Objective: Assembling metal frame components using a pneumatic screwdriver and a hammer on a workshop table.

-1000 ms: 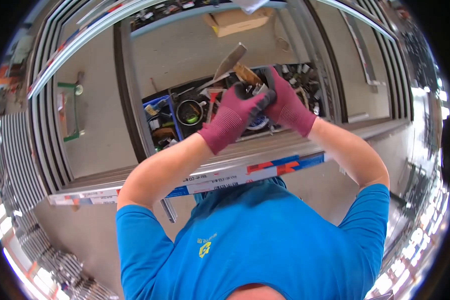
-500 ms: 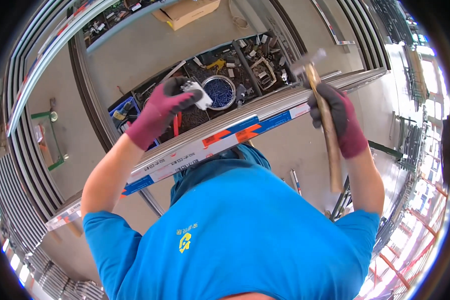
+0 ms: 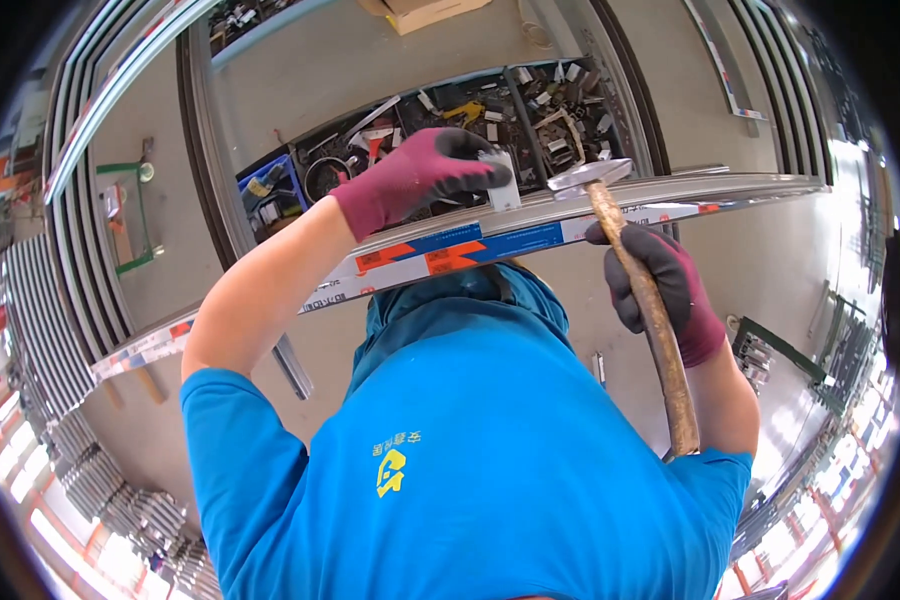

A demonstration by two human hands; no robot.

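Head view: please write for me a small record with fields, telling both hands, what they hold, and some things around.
Left hand: holds a pale block
Block and metal rail: close together; contact cannot be told
Right hand: grips a hammer by its brown handle
Hammer head: right of the block, apart from it
Beyond the rail: blue bin, yellow part, cardboard box

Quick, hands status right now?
Left hand: closed, pinching a small silvery-white block.
Right hand: closed around the handle of a wooden-handled hammer.
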